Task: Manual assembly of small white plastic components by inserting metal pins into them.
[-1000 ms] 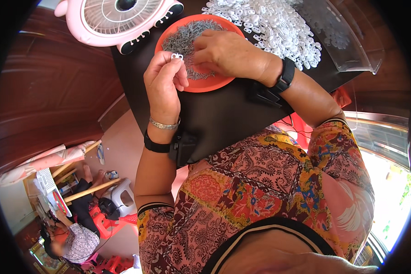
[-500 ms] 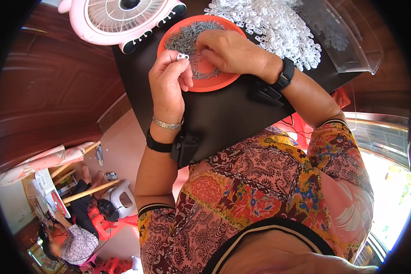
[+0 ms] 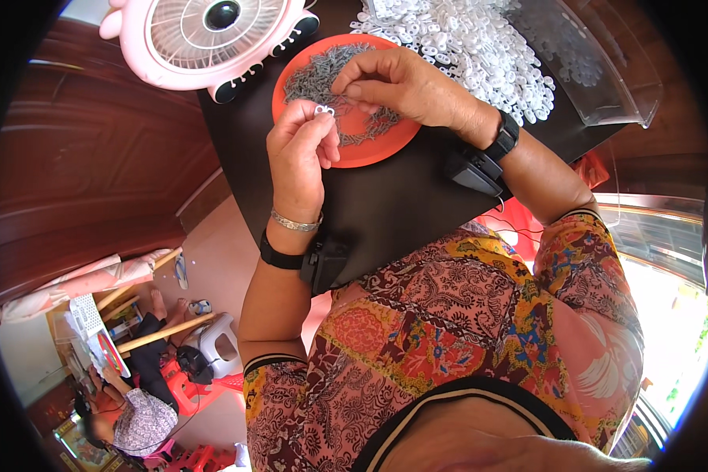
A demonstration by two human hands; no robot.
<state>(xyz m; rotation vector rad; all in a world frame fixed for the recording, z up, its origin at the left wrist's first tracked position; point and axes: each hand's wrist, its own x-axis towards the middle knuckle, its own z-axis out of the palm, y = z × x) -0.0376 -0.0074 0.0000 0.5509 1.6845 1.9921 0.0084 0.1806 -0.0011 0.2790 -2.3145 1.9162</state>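
Observation:
My left hand (image 3: 300,153) pinches a small white plastic clip with two round holes (image 3: 324,111) between thumb and forefinger, over the near left rim of a round orange tray (image 3: 401,141). Many thin grey screw-like pieces (image 3: 316,77) lie heaped in that tray. Above them, close to the clip, is my right hand (image 3: 421,88), its thumb and fingertips drawn together. Whatever sits between those fingertips is too small to make out. The two hands are a short gap apart.
Beyond the tray lies a large heap of white plastic clips (image 3: 480,55). A clear plastic bin (image 3: 613,86) stands to its right. At the far left is a pink fan (image 3: 165,67). All rest on a black table (image 3: 393,197). Another person (image 3: 141,421) sits at lower left.
My right hand has come up from the grey pieces, its fingertips now pinched together and nearer the clip. My left hand keeps its hold on the clip. The whole view has shifted slightly.

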